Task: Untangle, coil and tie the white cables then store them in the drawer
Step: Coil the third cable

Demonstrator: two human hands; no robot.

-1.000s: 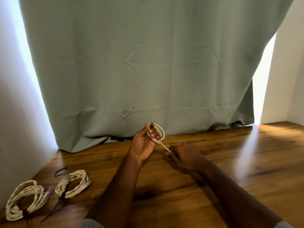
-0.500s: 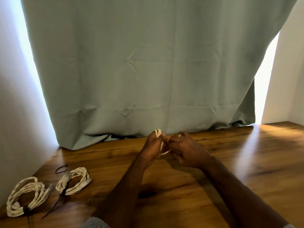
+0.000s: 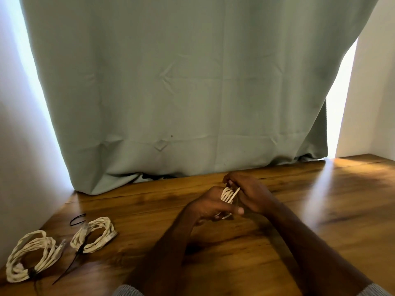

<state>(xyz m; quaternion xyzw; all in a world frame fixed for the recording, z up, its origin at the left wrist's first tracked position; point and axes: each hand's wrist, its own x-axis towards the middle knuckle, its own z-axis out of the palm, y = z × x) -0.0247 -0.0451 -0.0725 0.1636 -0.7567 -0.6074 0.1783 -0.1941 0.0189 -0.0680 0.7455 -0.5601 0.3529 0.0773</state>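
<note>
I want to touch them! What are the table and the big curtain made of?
The brown table looks like polished wood: grain streaks and a shiny glare show. The grey-green curtain looks like thick matte cloth, with creases and folds; exact fabric unclear.

1. Daylight blows out white on both sides of the curtain (image 3: 171, 82); the room is dim.
2. Warm glare streaks the table (image 3: 342, 189) at right.
3. My forearms cast soft shadows.
4. Slightly soft picture; edges bend.
</note>
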